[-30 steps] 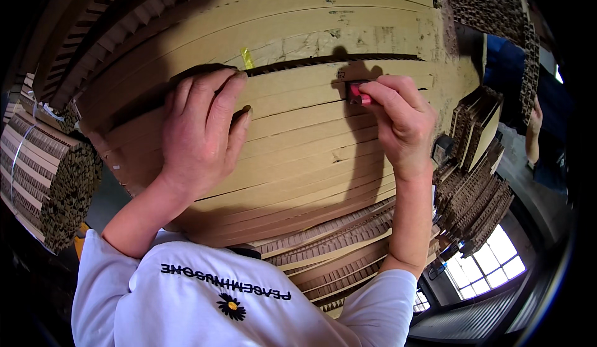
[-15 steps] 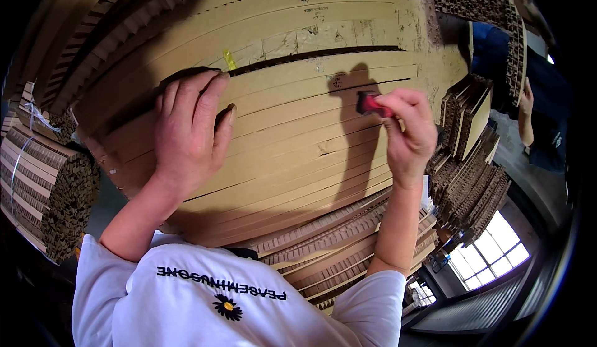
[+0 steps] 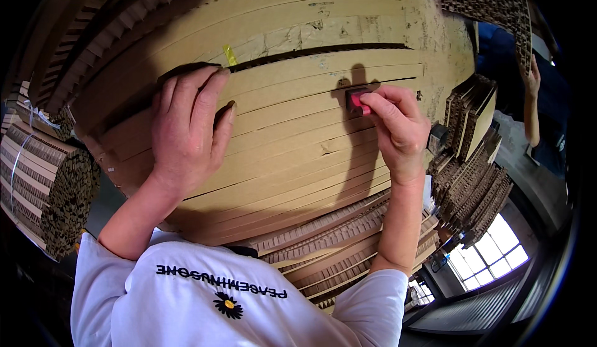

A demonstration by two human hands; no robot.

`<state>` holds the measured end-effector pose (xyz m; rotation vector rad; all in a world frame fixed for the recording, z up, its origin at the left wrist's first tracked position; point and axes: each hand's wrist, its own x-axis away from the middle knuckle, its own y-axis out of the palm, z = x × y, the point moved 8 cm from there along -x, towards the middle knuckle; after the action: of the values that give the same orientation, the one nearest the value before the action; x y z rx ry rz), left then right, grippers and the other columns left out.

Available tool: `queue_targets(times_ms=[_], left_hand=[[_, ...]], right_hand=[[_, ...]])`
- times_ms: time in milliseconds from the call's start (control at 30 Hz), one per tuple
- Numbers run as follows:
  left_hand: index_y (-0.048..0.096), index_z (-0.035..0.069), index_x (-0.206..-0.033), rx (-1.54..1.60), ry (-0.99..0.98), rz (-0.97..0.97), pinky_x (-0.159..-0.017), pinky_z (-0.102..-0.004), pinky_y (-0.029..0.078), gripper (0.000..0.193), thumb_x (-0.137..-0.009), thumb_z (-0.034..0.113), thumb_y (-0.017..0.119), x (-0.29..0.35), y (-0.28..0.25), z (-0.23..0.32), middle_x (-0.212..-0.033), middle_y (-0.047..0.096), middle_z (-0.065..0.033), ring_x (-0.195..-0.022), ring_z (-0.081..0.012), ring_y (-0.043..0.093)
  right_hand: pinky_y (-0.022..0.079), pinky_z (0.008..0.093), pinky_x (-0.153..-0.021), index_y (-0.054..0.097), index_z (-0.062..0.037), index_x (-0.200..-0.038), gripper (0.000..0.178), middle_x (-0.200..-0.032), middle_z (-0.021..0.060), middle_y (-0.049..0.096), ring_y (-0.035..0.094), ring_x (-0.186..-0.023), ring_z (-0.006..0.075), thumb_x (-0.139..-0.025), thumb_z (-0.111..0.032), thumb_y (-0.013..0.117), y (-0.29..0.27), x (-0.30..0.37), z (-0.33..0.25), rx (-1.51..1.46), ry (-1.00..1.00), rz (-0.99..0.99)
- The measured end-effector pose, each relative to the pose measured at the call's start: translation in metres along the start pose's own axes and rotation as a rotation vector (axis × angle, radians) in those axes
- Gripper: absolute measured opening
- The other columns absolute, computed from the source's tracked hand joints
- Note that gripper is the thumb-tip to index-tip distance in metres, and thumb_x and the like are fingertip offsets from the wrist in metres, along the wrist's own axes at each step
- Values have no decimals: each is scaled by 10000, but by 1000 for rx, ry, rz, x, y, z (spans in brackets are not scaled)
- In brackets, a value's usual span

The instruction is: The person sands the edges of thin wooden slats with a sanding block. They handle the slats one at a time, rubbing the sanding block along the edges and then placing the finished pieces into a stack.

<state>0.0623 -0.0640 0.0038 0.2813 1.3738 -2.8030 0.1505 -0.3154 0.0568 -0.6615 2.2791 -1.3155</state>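
Observation:
Long brown cardboard strips lie side by side under both hands. My left hand rests on them at the left, fingers stretched out and thumb apart, holding nothing. A bit of yellow tape sticks up just beyond its fingertips. Between thumb and fingers, my right hand pinches a small red and black hand stamp. The stamp's dark face is down at a strip's surface; whether it touches is hard to tell. Small dark ink marks show on the strip beside it.
Bundled honeycomb cardboard stands at the left. More cardboard stacks are at the right, near a small dark round container by my right wrist. Another person's hand holds a honeycomb panel at the far right.
My right hand has moved slightly left and down toward the strips with the stamp. My left hand has stayed in place. The other person's hand and panel have shifted a little.

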Motion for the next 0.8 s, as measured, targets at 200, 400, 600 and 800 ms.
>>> queue_targets(times_ms=[200, 400, 600, 800], left_hand=[[619, 10, -1311, -4, 17, 22, -908, -460, 475, 505, -836, 95, 767, 0, 1, -1, -1258, 620, -141, -1068, -341, 594], [613, -7, -1317, 23, 1, 19, -933, -465, 492, 508, -839, 78, 762, 2, -3, -4, -1266, 618, -171, -1090, -364, 605], [591, -26, -1354, 71, -13, -67, -1008, -460, 507, 555, -838, 53, 779, 8, -29, -12, -1321, 602, -207, -1179, -400, 607], [511, -2, -1453, -90, -11, -338, -1062, -480, 481, 776, -767, 127, 850, 36, -58, -35, -1430, 542, -205, -1272, -408, 555]], right_hand=[[568, 283, -619, 788, -97, -1011, 265, -921, 44, 694, 706, -728, 185, -782, 32, 822, 2, -2, 0, -11, 24, -7], [564, 305, -676, 785, -101, -994, 253, -928, 55, 707, 704, -780, 212, -778, 24, 822, 2, -8, -1, -8, 23, -24], [548, 295, -676, 773, -91, -1017, 308, -941, 59, 696, 690, -786, 211, -769, 90, 789, 2, -3, 3, -40, 32, -40], [544, 285, -697, 751, -68, -1023, 288, -936, 69, 691, 687, -802, 207, -805, 119, 764, 4, -4, 3, -59, 20, -32]])
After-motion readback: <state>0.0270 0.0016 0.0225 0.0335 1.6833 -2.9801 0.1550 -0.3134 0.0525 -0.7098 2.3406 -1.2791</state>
